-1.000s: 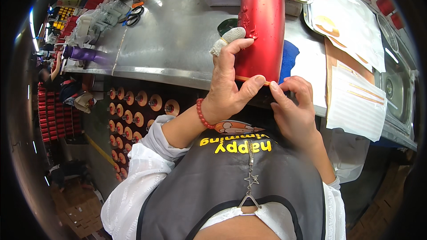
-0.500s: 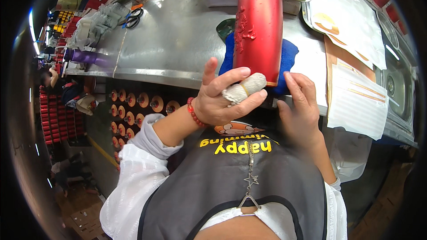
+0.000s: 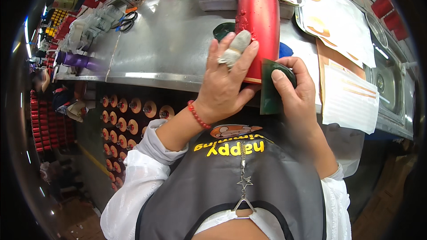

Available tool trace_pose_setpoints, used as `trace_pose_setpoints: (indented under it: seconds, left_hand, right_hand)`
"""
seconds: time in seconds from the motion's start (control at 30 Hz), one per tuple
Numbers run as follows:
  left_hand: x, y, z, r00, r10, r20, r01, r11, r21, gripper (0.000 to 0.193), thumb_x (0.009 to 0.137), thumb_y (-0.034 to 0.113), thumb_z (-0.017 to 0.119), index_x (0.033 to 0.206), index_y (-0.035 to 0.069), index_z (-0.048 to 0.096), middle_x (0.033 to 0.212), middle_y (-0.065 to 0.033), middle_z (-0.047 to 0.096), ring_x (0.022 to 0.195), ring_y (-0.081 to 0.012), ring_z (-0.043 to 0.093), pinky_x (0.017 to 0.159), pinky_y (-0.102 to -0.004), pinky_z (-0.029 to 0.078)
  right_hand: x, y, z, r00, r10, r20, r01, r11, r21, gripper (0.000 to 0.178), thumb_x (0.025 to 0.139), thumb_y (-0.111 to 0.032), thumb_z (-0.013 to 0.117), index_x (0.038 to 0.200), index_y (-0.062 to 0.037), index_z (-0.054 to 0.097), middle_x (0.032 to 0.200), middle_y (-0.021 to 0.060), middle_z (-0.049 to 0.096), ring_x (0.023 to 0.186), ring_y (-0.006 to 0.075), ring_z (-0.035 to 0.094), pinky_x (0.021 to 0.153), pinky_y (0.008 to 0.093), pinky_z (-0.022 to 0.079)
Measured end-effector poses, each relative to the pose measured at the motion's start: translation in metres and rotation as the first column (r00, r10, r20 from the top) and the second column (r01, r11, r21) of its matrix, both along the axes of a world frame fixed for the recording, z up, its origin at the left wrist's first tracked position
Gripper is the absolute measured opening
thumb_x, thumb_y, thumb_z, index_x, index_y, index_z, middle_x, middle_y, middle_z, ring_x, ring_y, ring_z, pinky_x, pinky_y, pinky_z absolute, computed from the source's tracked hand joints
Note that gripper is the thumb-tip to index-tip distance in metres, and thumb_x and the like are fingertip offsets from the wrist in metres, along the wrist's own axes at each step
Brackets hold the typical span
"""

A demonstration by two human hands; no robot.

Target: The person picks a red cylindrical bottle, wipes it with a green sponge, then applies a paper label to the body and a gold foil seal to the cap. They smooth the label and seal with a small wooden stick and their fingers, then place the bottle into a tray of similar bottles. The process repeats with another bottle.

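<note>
A red bottle (image 3: 265,26) with a raised relief on its left side lies with its base toward me on a blue cloth (image 3: 286,50). My left hand (image 3: 224,78) rests against its lower left side, fingers stretched out and the thumb by the base. Around one finger is a pale fabric cover (image 3: 238,49), touching the bottle near the relief. My right hand (image 3: 299,90) pinches a thin dark green sheet (image 3: 268,90) between thumb and fingers, beside the bottle's base. Another dark green piece (image 3: 223,31) lies left of the bottle.
Scissors (image 3: 128,21) and a purple bottle (image 3: 75,60) are on the metal counter (image 3: 155,49) at left. Printed sheets and trays stand behind and right, near a sink (image 3: 386,82). Racks of red bottles (image 3: 135,106) stand below left.
My right hand now holds the dark green sheet, which was not in it before. My left hand has moved up onto the bottle's side, its covered finger shifting from the base toward the relief.
</note>
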State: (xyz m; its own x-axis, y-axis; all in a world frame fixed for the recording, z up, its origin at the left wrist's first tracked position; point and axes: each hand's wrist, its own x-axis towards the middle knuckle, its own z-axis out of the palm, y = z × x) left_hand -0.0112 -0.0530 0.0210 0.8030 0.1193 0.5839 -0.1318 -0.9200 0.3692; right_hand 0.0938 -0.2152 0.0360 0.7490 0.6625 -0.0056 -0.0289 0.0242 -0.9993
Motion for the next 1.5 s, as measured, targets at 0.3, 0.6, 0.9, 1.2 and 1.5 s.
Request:
trace_pose_setpoints:
  seconds: [0.3,0.6,0.9,1.2,1.5]
  left_hand:
    - [-0.001,0.007,-0.018,1.000,-0.005,0.019,0.006,0.997,-0.074,0.081,0.084,0.035,0.077,0.150,0.004,0.041,0.138,-0.0234,0.056,0.140,-0.0484,0.039,0.118,-0.0619,0.021]
    - [-0.015,0.013,-0.025,0.999,0.046,0.020,-0.043,0.990,-0.134,0.076,0.087,0.035,0.075,0.149,0.005,0.043,0.149,-0.0237,0.046,0.141,-0.0419,0.040,0.119,-0.0589,0.021]
    - [-0.015,0.014,-0.029,0.999,-0.018,0.045,0.027,0.979,-0.202,0.076,0.085,0.033,0.077,0.148,0.004,0.045,0.150,-0.0239,0.045,0.140,-0.0423,0.042,0.117,-0.0623,0.022]
    - [0.002,0.004,-0.012,0.998,-0.033,0.059,0.038,0.995,-0.092,0.067,0.085,0.030,0.076,0.143,0.006,0.051,0.144,-0.0208,0.052,0.141,-0.0419,0.040,0.116,-0.0610,0.026]
    - [0.009,-0.001,0.008,0.996,-0.012,-0.085,0.021,0.995,0.099,0.077,0.080,0.030,0.079,0.146,0.008,0.047,0.147,-0.0221,0.048,0.142,-0.0432,0.038,0.116,-0.0612,0.026]
  right_hand:
    - [0.000,-0.001,-0.011,1.000,-0.029,0.000,0.029,0.999,-0.017,0.019,0.097,-0.015,0.061,0.109,-0.0005,0.057,0.089,0.0032,0.063,0.080,0.0092,0.056,0.074,0.0255,0.049]
    - [0.002,-0.005,-0.006,0.994,0.017,0.109,-0.015,1.000,-0.017,0.017,0.097,-0.013,0.061,0.108,-0.0012,0.057,0.090,0.0035,0.062,0.081,0.0090,0.056,0.073,0.0252,0.049]
    - [0.002,-0.009,-0.008,0.988,0.025,0.155,-0.021,0.999,-0.025,0.018,0.096,-0.013,0.061,0.108,-0.0009,0.056,0.087,0.0038,0.062,0.078,0.0096,0.057,0.072,0.0258,0.049]
    - [0.005,-0.012,-0.011,0.991,0.023,0.130,-0.022,1.000,-0.011,0.017,0.094,-0.012,0.062,0.106,-0.0005,0.057,0.085,0.0039,0.063,0.076,0.0100,0.057,0.071,0.0268,0.049]
    - [0.007,-0.018,-0.017,0.991,0.052,0.120,-0.048,0.998,-0.038,0.016,0.095,-0.012,0.062,0.105,-0.0012,0.056,0.085,0.0025,0.061,0.076,0.0090,0.055,0.070,0.0250,0.047]
